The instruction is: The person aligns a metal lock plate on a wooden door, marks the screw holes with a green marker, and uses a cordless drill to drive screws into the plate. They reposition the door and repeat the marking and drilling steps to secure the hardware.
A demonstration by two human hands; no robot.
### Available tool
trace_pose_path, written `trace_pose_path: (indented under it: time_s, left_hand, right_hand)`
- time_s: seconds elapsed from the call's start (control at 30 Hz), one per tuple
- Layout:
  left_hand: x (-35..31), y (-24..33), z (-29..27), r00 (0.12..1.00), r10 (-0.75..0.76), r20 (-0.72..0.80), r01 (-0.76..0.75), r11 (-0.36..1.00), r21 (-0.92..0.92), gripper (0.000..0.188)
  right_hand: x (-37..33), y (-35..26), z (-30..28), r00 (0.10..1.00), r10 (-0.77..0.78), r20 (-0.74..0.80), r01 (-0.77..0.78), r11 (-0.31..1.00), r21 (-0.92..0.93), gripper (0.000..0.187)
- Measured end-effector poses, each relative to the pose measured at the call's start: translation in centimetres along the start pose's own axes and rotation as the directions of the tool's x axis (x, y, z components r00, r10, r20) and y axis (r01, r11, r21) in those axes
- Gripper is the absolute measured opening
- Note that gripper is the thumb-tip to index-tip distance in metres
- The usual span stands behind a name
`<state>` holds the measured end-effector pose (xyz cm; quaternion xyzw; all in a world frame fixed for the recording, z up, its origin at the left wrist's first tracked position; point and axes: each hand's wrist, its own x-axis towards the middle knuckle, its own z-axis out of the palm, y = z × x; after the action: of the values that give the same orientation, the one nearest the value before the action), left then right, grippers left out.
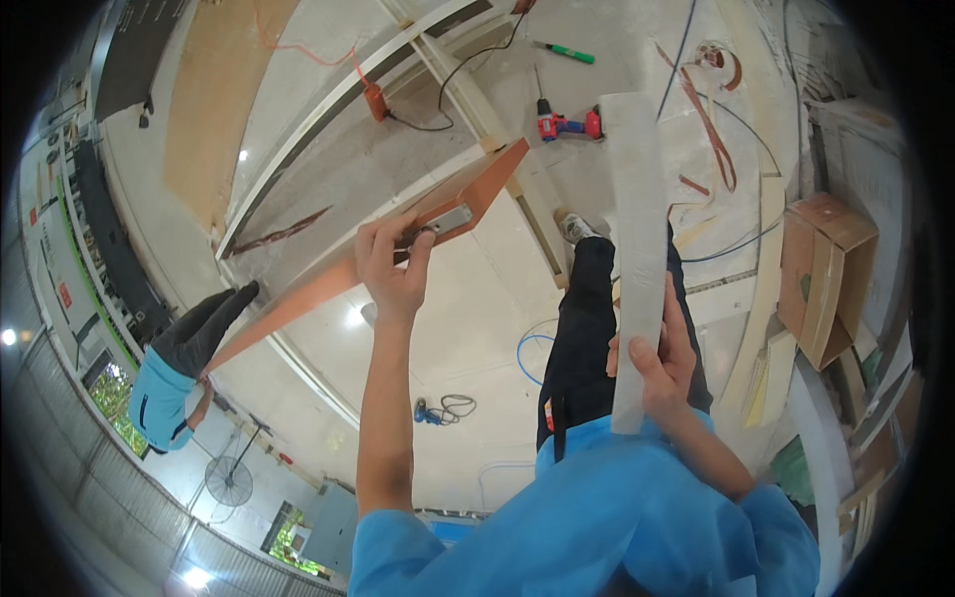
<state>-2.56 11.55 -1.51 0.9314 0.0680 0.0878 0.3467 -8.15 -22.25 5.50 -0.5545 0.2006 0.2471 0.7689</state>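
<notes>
My left hand [393,264] grips the near end of a long orange-brown board [487,189], fingers over its edge and thumb by a silvery metal fitting [448,221] set in its end. The board stretches away to the far left, toward a person in a blue shirt [164,393]. In my right hand [668,368] is a long, flat, whitish strip [637,229], held upright in the picture near its lower end. My right thumb lies across its face, and the other fingers wrap behind it. The two pieces are apart from each other.
A red and blue cordless drill [567,123] and a green-handled tool [565,52] lie ahead. An orange plug connector [374,101] hangs on a cable by the pale frame [463,85]. Right stands an open cardboard box [826,274]; a blue corded tool [430,412] lies left.
</notes>
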Motion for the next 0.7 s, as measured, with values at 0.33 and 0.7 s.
trace_pose_path:
  time_s: [0.33,0.7]
  left_hand:
    - [0.4,-0.5,-0.3,0.999,0.011,0.041,-0.010,1.000,-0.017,0.026]
    - [0.3,-0.9,-0.3,0.999,0.020,0.042,-0.020,1.000,-0.004,0.026]
  right_hand:
    - [-0.2,1.5,0.2,0.963,0.120,0.241,-0.041,0.950,-0.309,0.070]
    - [-0.1,2.5,1.0,0.941,0.171,0.291,-0.039,0.912,-0.409,0.067]
